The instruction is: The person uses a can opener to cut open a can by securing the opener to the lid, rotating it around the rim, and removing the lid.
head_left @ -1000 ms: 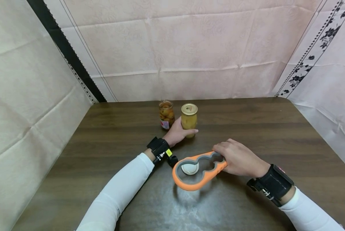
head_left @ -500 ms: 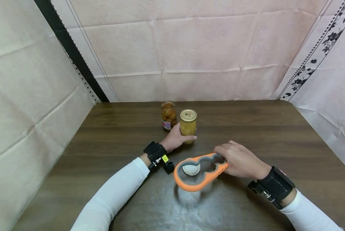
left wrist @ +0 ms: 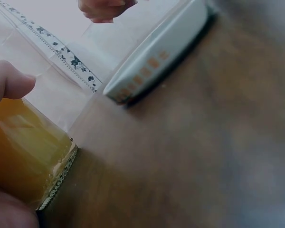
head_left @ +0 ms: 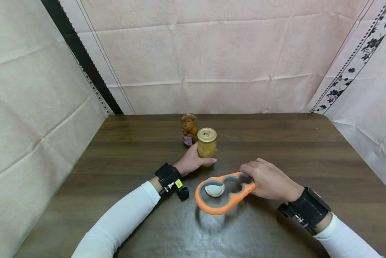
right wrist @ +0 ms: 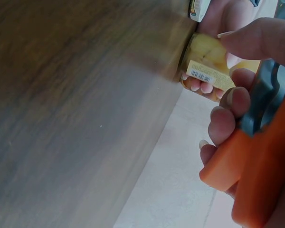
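Nearest in the head view: opener [head_left: 234, 198], orange with a grey inner edge, gripped by the right hand [head_left: 270, 181], fingers curled round its handle end. Its loop points left and nearward over the table [head_left: 277, 136]. White lid [head_left: 216, 191] shows through the loop; contact between the two cannot be told. Next out, the left hand [head_left: 191, 160] holds the jar [head_left: 206, 150] — fingers and thumb wrapped about its lower side, grip narrowed to the glass. Jar has pale yellow contents, gold lid [head_left: 207, 134] on, mouth up, long axis near upright; whether its base meets the table, cannot tell. Key relation: jar lies beyond the opener and left of the right hand, while the loop faces the other way, its long axis slanting across the jar's upright one. Left hand is the nearer, already touching; right hand stands apart from the glass. Behind the jar, slightly left: back jar [head_left: 189, 129], upright on the table — round orange-brown contents, no lid visible. Farthest: pale cloth [head_left: 228, 53], hung past the table's far edge.
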Demonstrator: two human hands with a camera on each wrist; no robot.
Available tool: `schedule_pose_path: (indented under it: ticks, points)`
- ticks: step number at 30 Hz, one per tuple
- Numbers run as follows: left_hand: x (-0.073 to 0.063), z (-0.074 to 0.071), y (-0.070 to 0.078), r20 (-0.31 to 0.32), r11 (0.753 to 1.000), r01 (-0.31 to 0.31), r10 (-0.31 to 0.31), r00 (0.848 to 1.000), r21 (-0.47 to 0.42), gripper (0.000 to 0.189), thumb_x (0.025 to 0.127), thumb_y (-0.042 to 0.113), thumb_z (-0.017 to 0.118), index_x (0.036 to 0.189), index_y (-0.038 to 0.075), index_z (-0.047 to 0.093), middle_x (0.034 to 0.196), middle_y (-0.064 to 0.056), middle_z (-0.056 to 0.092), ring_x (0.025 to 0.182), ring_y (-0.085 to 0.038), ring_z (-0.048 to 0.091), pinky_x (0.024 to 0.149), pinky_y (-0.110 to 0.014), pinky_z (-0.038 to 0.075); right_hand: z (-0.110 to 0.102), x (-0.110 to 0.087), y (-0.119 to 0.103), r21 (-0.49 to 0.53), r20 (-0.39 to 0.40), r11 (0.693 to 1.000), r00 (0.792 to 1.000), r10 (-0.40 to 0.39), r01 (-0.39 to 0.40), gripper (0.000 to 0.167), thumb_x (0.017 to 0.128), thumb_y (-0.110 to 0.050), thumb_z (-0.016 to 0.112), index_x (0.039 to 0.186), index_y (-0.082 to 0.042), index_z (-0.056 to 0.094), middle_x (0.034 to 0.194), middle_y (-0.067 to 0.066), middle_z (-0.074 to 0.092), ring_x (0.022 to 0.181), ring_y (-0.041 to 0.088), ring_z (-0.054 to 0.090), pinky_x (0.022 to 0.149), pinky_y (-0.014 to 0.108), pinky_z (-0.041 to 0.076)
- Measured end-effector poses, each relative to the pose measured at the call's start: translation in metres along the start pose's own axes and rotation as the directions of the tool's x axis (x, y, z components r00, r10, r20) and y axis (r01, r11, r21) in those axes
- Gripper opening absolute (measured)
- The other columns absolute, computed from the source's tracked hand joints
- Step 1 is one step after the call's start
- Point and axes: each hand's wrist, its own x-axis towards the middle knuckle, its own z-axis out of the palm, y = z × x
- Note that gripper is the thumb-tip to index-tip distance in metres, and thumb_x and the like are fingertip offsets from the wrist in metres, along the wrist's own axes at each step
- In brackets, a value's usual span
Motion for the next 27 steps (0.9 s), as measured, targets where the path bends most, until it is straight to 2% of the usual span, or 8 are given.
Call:
schedule_pose_path:
  ticks: [13, 18, 27]
  points:
    - [-0.023, -0.008, 0.004, 0.034, 0.999, 0.044, -0.044, 0.998, 0.011, 0.057, 0.088, 0.007, 0.077, 0.138, 0.012, 0.052, 0.133, -0.012, 0.064, 0.123, -0.023, 0.061, 0.108, -0.041, 0.048, 0.001, -0.001, -0.001, -0.02, -0.01, 1.0, 1.0, -0.019, 0.019, 0.031, 0.075, -0.022, 0.086, 0.099, -0.017, 0.067, 0.087, -0.008, 0.066, 0.078, 0.006, 0.053, 0.077, 0.034, 0.045]
    - [-0.032, -0.01, 0.003, 0.029, 0.999, 0.04, -0.04, 0.999, 0.006, 0.054, 0.087, 0.005, 0.078, 0.135, 0.01, 0.054, 0.131, -0.014, 0.065, 0.12, -0.021, 0.062, 0.106, -0.039, 0.049, 0.001, -0.001, -0.002, -0.018, -0.002, 1.0, 1.0, -0.017, 0.017, 0.031, 0.075, -0.021, 0.086, 0.099, -0.017, 0.067, 0.087, -0.008, 0.065, 0.078, 0.006, 0.053, 0.076, 0.033, 0.043]
    - [-0.048, -0.014, 0.005, 0.034, 0.998, 0.063, -0.064, 0.997, 0.003, 0.057, 0.086, 0.006, 0.079, 0.137, 0.009, 0.053, 0.132, -0.013, 0.065, 0.121, -0.02, 0.061, 0.107, -0.039, 0.048, 0.001, -0.001, -0.003, -0.015, -0.001, 1.0, 1.0, -0.021, 0.021, 0.032, 0.075, -0.02, 0.086, 0.099, -0.017, 0.067, 0.088, -0.008, 0.066, 0.079, 0.006, 0.054, 0.081, 0.037, 0.047]
